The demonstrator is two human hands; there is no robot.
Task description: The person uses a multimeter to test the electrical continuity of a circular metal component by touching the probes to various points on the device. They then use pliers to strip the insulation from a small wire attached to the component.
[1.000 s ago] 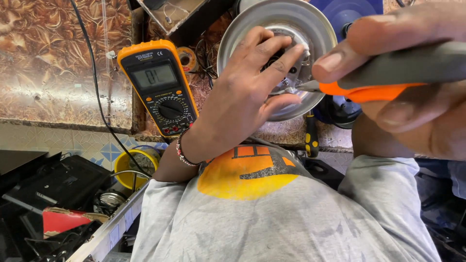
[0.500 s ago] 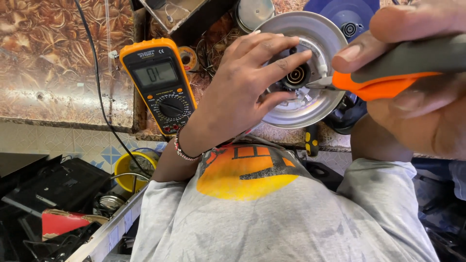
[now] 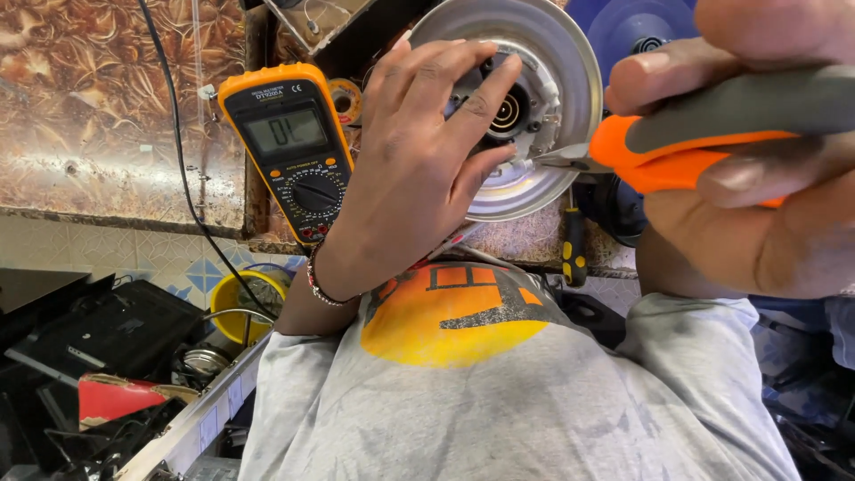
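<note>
The round metal plate, tilted further toward the camera than a moment ago, sits gripped in the left hand above the counter; the right hand clasps an orange-handled tool against it, beside a yellow multimeter.

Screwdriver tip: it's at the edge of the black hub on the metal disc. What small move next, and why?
Probably ease the screwdriver tip slightly further in toward the black hub. The right hand holds the tool with its tip only at the hub's edge, while the left hand grips the metal disc and steadies it, so a short, gentle push seems safe.
</note>
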